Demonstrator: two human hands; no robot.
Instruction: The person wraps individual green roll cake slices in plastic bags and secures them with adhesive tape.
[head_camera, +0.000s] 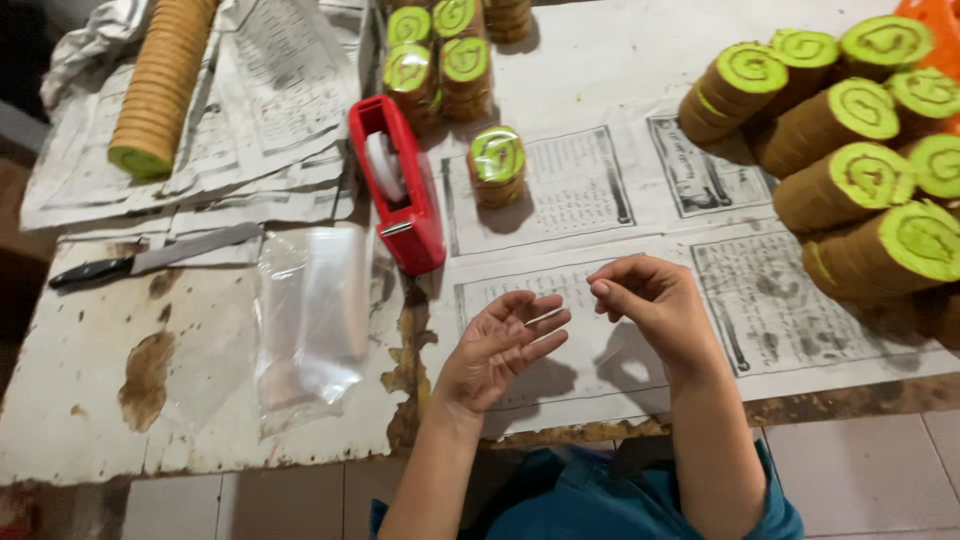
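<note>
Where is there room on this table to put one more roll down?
Bare newspaper lies between the lone small stack and the roll pile. Stained tabletop below the knife is free too. It is crowded around the tape dispenser and plastic bags.

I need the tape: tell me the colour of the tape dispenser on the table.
Red, with a white tape roll inside. The tape dispenser shows best in the head view.

A thin clear strip of tape (545, 318), nearly see-through; stretched level between both hands above the newspaper-covered table (560, 190).
</note>
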